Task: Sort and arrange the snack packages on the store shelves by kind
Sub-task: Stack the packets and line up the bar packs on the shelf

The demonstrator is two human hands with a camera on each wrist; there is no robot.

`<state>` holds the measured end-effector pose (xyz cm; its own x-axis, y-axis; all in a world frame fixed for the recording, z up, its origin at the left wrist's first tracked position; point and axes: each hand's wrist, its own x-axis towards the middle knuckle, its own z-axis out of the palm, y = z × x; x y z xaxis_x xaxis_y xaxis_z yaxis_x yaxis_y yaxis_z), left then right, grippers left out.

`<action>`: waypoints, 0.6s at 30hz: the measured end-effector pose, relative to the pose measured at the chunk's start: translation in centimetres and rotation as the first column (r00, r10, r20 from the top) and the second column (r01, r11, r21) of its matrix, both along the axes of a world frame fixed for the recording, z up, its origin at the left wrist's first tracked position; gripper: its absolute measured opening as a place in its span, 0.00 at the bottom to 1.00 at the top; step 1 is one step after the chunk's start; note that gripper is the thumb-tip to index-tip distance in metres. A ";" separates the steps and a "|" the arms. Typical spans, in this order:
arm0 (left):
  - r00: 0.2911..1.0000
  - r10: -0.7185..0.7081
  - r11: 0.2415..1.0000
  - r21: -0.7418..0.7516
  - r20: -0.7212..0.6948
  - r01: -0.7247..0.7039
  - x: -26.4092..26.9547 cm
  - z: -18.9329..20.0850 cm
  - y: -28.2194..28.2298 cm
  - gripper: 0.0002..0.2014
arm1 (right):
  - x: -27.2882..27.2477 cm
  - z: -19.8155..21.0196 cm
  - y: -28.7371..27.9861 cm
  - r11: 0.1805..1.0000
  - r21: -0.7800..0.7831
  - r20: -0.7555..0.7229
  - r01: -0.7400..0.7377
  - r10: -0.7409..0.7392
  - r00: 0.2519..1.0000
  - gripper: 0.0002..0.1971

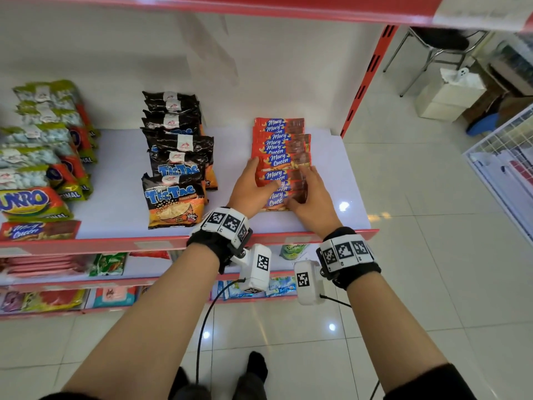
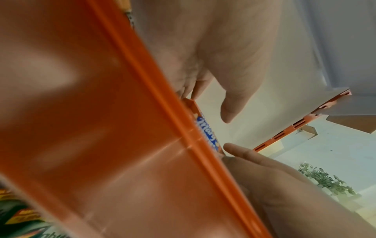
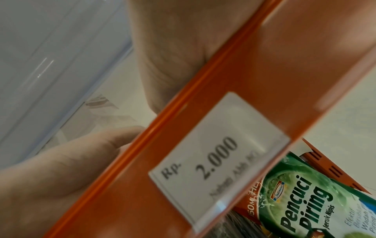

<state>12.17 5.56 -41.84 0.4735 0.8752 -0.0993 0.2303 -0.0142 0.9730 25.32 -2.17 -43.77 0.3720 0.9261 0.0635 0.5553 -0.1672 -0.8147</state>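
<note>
The white shelf with the red front lip (image 1: pixel 121 215) carries a row of red Mary Queen wafer packs (image 1: pixel 281 157) at its right end, black-and-orange TicTac bags (image 1: pixel 176 166) in the middle, green-and-orange snack bags (image 1: pixel 43 151) on the left, plus one stray Mary Queen pack (image 1: pixel 37 230) at the front left. Left hand (image 1: pixel 253 187) and right hand (image 1: pixel 313 199) bracket the wafer row's near end, fingers straight and pressed flat against the packs.

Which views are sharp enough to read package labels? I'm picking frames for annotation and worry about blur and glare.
Head view: sharp at the centre, the Mary Queen packs and Tic Tac bags readable, edges softened and bent by the wide lens, glare spots on the shelf. Left wrist view: mostly blurred orange shelf edge. Right wrist view: soft, yet the price tag reads.
</note>
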 end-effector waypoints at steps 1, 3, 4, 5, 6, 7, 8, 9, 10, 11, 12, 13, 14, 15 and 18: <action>1.000 0.000 1.000 0.004 0.006 0.000 -0.6 0.0 -0.1 0.26 | -0.1 0.1 0.0 1.000 -0.017 0.009 0.016 -0.016 1.000 0.35; 0.999 0.019 0.999 0.027 0.037 -0.020 -2.1 0.6 -0.6 0.26 | -0.3 0.3 0.0 0.997 -0.021 0.019 0.072 -0.072 0.997 0.30; 0.998 0.028 0.999 0.029 0.062 -0.030 -3.0 1.1 -1.0 0.25 | -0.4 0.5 -0.1 0.994 0.004 0.026 0.112 -0.112 0.993 0.27; 0.997 0.023 0.999 0.035 0.074 -0.026 -4.1 1.5 -1.5 0.24 | -0.7 0.9 -0.3 0.987 0.055 0.039 0.154 -0.156 0.987 0.22; 0.998 0.003 0.998 0.059 0.068 -0.007 -5.4 2.1 -1.9 0.21 | -1.2 1.3 -0.5 0.973 0.126 0.050 0.195 -0.202 0.978 0.18; 0.998 -0.023 0.995 0.096 0.055 0.018 -6.9 2.6 -2.4 0.18 | -1.8 1.8 -0.6 0.953 0.201 0.057 0.228 -0.244 0.968 0.15; 0.998 -0.045 0.991 0.125 0.054 0.038 -8.6 3.1 -2.8 0.16 | -2.5 2.3 -0.7 0.932 0.262 0.051 0.252 -0.274 0.960 0.13; 0.997 -0.049 0.990 0.135 0.065 0.039 -10.3 3.4 -3.2 0.14 | -3.4 2.7 -0.8 0.916 0.300 0.030 0.268 -0.290 0.956 0.12; 0.996 -0.030 0.992 0.128 0.083 0.020 -12.3 3.7 -3.5 0.12 | -4.7 3.1 -0.9 0.907 0.316 0.000 0.279 -0.294 0.956 0.12; 0.995 0.002 0.993 0.118 0.095 -0.013 -14.3 4.0 -3.8 0.10 | -6.1 3.5 -0.9 0.905 0.322 -0.024 0.276 -0.284 0.959 0.11; 0.994 0.044 0.992 0.117 0.102 -0.056 -16.4 4.1 -3.9 0.09 | -7.6 3.9 -0.8 0.910 0.328 -0.041 0.252 -0.252 0.967 0.10; 0.991 0.092 0.987 0.120 0.099 -0.104 -18.6 4.0 -3.9 0.09 | -9.5 4.4 -0.8 0.919 0.342 -0.053 0.199 -0.193 0.980 0.10; 0.986 0.137 0.980 0.134 0.091 -0.148 -20.8 3.9 -3.6 0.11 | -11.5 4.8 -0.7 0.929 0.346 -0.068 0.134 -0.118 0.991 0.10; 0.981 0.181 0.970 0.150 0.074 -0.190 -23.0 3.7 -3.3 0.12 | -13.5 5.1 -0.5 0.940 0.335 -0.077 0.062 -0.038 0.996 0.10; 0.945 0.328 0.929 0.183 -0.013 -0.320 -29.3 2.6 -2.2 0.12 | -19.7 5.4 0.8 0.953 0.275 -0.080 -0.128 0.156 0.985 0.06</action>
